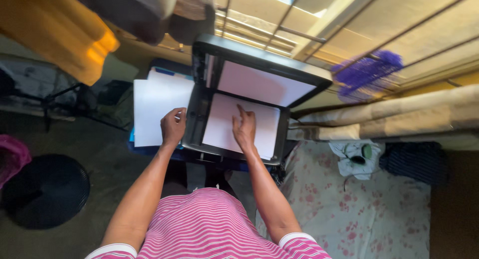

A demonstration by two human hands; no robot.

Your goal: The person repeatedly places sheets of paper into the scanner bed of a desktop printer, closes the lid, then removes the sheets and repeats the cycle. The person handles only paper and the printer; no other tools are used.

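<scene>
while the right hand point(244, 127) presses spread fingers, gripping nothing, on the white paper sheet point(219, 124) in the black flatbed scanner point(197, 114), the left hand point(173, 127) rests loosely curled, empty, at its edge.

No packages, labels, signs or lit screens show in this overhead view of a cramped room. The nearest thing to a display is the control strip point(198, 120) down the left side of the open flatbed scanner point(239, 104), a narrow dark band too small and shadowed to make out. The white sheets lying on and beside the machine appear blank, with no printing visible on them from this height.
</scene>
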